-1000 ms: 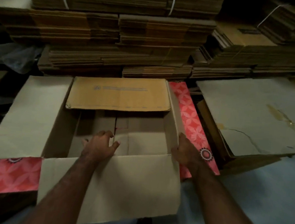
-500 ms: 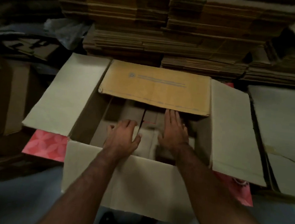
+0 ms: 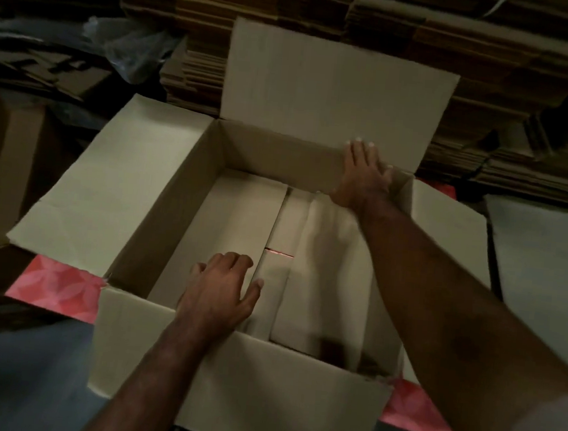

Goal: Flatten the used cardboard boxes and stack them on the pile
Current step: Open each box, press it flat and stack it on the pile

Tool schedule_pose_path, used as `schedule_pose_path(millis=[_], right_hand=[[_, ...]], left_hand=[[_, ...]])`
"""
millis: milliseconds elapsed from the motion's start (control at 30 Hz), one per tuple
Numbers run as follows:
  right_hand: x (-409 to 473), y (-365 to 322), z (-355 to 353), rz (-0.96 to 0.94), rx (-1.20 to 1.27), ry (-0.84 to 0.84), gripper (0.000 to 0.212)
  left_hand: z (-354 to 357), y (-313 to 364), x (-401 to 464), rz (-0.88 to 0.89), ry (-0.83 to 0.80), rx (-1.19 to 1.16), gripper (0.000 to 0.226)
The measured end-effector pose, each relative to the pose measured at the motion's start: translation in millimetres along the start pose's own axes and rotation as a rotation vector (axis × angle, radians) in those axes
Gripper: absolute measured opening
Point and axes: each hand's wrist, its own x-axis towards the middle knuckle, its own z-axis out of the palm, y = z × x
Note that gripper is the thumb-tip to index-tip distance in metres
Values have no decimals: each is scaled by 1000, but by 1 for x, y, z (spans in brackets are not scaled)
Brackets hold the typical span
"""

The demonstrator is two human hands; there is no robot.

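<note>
A: We start with the largest item. Stacks of flattened cardboard point(image 3: 328, 9) fill the whole background behind the open cardboard box point(image 3: 158, 225), layered edge-on and rising out of the top of the view.

B: Confirmed. We take the box as our landmark. It sits in the centre on a pink patterned sheet point(image 3: 53, 286), which shows at the box's near-left and near-right corners. All four top flaps are open: the far flap point(image 3: 335, 82) stands upright against the stacks, the left flap point(image 3: 114, 180) lies spread outward, the near flap point(image 3: 246, 394) hangs toward us, and the right flap is mostly hidden by the forearm.

A: To the right of the box we note a flat grey cardboard sheet point(image 3: 546, 265). To the left, another brown box point(image 3: 1, 170) stands in shadow. Behind the left flap lies crumpled clear plastic point(image 3: 129, 47).

B: Inside the box, the bottom flaps point(image 3: 226, 231) are folded shut. A thin red line shows at the centre seam.

A: Now the hands. The left hand point(image 3: 221, 292) is inside the box near the near wall, fingers spread and loosely bent, resting on the bottom flaps beside the seam. It grasps nothing.

B: The right hand point(image 3: 365, 174) lies flat on the far wall at the far-right corner, fingers extended up to the fold of the far flap. We see pressing contact only, no enclosing grasp.
</note>
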Motion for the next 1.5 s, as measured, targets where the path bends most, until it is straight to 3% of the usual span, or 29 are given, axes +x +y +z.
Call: schedule_pose_path(millis=[167, 333, 533, 633, 733, 867, 1000, 1067, 1233, 1367, 1500], right_hand=[[23, -8, 19, 56, 92, -41, 110], [-6, -12, 17, 66, 227, 31, 96], [-137, -41, 35, -50, 332, -34, 81], [-221, -58, 46, -104, 385, -178, 83], [-280, -66, 60, -122, 253, -259, 84], [-314, -72, 81, -3, 36, -104, 59], [-336, -78, 72, 71, -8, 76, 36], [-348, -76, 52, 72, -5, 152, 39], [-372, -70, -25, 82, 101, 249, 63], [-373, -62, -77, 60, 229, 455, 60], [-349, -57, -114, 28, 285, 549, 45]], left_hand=[[2, -2, 4, -11, 2, -20, 53], [0, -2, 2, 1, -20, -56, 56], [-19, -10, -5, 124, -14, -262, 51], [-38, -31, -28, 191, -116, -216, 67], [-53, -61, -57, 237, -158, -43, 77], [-62, -89, -87, 200, -97, 169, 46], [-72, -80, -108, 236, 17, 180, 23], [-84, -81, -113, 314, 129, 134, 22], [-138, -71, -121, 459, 378, 155, 46], [-188, -52, -111, 513, 418, 74, 44], [-235, -31, -74, 436, 369, 115, 39]])
